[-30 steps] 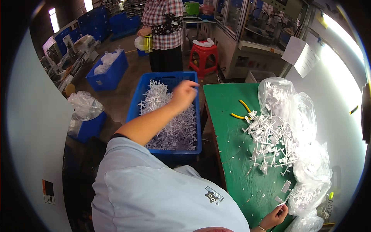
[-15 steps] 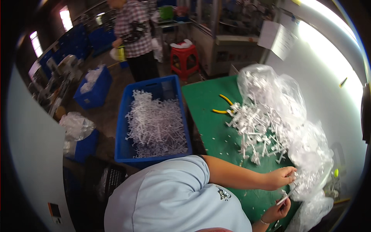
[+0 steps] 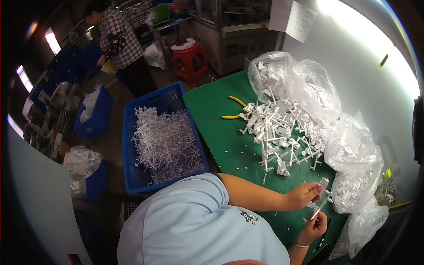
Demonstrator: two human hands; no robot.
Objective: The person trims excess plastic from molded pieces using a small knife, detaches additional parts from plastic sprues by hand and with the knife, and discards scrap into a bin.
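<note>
Green worktop (image 3: pixel 221 139) fills the near ground, its surface flecked with small white scraps; both hands over its near end, close together. Right hand (image 3: pixel 315 227), bracelet (image 3: pixel 302 245) at the wrist, narrowed to a pinch on a white stemmed piece (image 3: pixel 316 213), stem slanting up and away from the fingers; left hand (image 3: pixel 304 196), just beyond it, fingers drawn in on a white tabbed piece (image 3: pixel 324 183), flat tab poking out past the fingertips; cannot tell whether the two pieces are joined. Dark slim object (image 3: pixel 324 235) on the worktop beside the right hand.

Farther up the worktop, a loose heap of white plastic parts (image 3: pixel 282 137), stems and tabs pointing every way; yellow-handled tool (image 3: pixel 233 117) at the heap's left edge, handles spread, its head hidden among the parts; clear plastic bags (image 3: pixel 353 143) lined along the right side, several with white pieces visible inside.

Left of the worktop, a large blue bin (image 3: pixel 172 98) holding a mound of thin white branched scraps (image 3: pixel 163 139); left again, on the floor, a blue crate (image 3: pixel 93 120) with a clear bag in it.

Beyond the bin, a red stool (image 3: pixel 190 66) with something white on its seat; farther left, a co-worker in a checked shirt (image 3: pixel 126 39), standing side-on; paper sheet (image 3: pixel 301 21) hanging near the pale wall (image 3: pixel 353 75) at right.
</note>
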